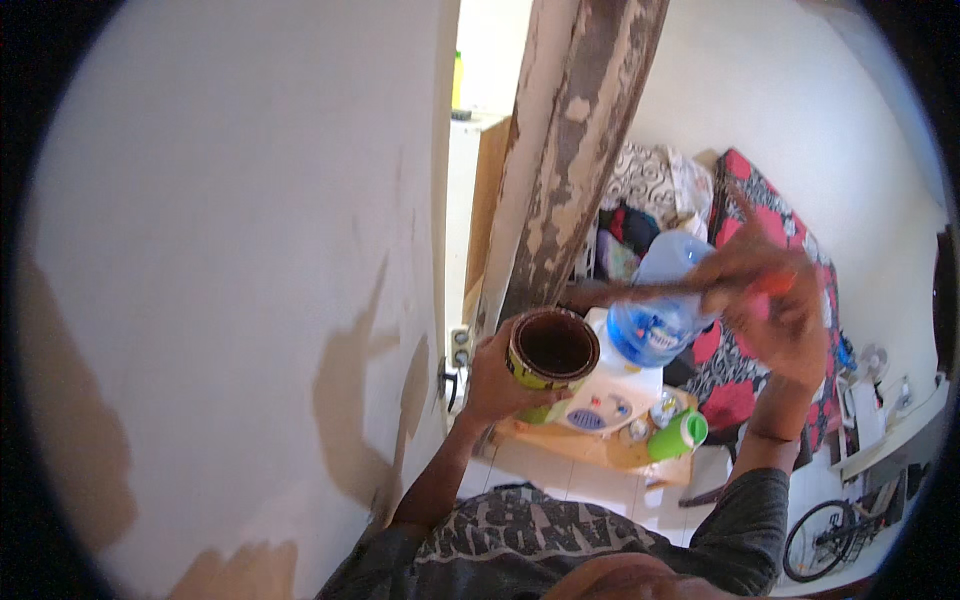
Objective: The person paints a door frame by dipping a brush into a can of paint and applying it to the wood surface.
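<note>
My left hand (pixel 488 382) is wrapped round a tin can (pixel 548 381) with a yellow-green side. The can is tilted toward me, its mouth open and its rim and inside stained dark brown. On the right my raised hand, my right hand (pixel 785 320), is smeared by motion. From it a long brown paintbrush (pixel 640 292) reaches left, its dark tip above the can and close to the door frame (pixel 560 180). A spot of orange shows between those fingers. Brown paint on the frame is patchy and flaking.
A white wall or door panel (pixel 250 200) fills the left. Beyond the can are a blue water bottle (pixel 650 335) on a white dispenser (pixel 630 390), a green jug (pixel 675 437) and a wooden table (pixel 540 440). A patterned red-black mattress (pixel 730 395) and bicycle (pixel 825 540) are at right.
</note>
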A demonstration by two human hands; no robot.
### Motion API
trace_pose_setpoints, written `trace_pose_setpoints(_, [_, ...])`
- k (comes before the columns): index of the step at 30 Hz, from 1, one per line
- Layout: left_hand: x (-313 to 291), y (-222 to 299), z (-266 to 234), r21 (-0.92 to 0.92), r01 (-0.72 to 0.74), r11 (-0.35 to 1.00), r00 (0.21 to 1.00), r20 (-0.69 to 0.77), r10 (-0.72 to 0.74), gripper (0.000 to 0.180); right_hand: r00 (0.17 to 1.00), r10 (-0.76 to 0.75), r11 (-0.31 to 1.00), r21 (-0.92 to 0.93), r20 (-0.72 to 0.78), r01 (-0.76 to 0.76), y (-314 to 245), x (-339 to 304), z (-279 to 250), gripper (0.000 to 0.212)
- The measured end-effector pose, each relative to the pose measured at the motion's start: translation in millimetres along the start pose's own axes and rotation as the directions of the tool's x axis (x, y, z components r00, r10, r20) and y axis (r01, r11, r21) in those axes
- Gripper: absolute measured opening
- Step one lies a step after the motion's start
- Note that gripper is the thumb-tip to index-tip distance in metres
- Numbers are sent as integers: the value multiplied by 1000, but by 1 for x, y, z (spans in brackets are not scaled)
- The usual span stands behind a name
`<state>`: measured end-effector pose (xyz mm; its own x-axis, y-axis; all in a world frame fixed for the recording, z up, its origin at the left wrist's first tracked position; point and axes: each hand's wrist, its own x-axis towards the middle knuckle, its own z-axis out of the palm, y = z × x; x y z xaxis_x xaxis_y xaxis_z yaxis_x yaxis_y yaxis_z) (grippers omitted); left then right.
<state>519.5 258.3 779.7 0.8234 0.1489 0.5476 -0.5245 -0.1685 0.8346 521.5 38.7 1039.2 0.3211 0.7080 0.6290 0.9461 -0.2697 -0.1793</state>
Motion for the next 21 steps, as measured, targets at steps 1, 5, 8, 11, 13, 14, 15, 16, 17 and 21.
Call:
trace_pose_setpoints(1, [-4,-5,-3,27,6,1000,1000,9,-6,93,989,69,996,39,130,-75,-3,-8,17,18])
trace_pose_setpoints(5, [-24,-11,-4,96,54,994,993,99,-64,99,901,68,982,132,429,-137,9,-32,55,18])
trace_pose_setpoints(8, [-32,-22,16,24,73,997,982,171,-76,105,868,72,980,127,491,-153,30,-57,82,20])
trace_pose_setpoints(11, [-47,-26,27,80,111,991,969,211,-126,113,795,99,981,75,599,-179,48,-77,106,15])
trace_pose_setpoints(13, [-57,-22,31,97,143,985,967,200,-160,117,777,162,969,51,608,-242,44,-83,115,15])
trace_pose_setpoints(14, [-64,-22,35,88,176,981,961,202,-190,118,837,107,971,124,537,-204,46,-93,120,17])
trace_pose_setpoints(15, [-67,-21,38,79,198,977,957,199,-210,119,852,90,966,165,516,-201,47,-98,124,18])
trace_pose_setpoints(16, [-71,-18,41,76,216,973,955,191,-227,118,867,74,959,205,493,-198,48,-103,126,19])
trace_pose_setpoints(17, [-75,-13,45,72,234,970,953,182,-243,118,881,59,950,244,470,-194,49,-107,127,20])
trace_pose_setpoints(21, [-86,-9,60,-2,213,977,965,155,-210,115,868,10,998,52,496,-42,56,-122,118,19])
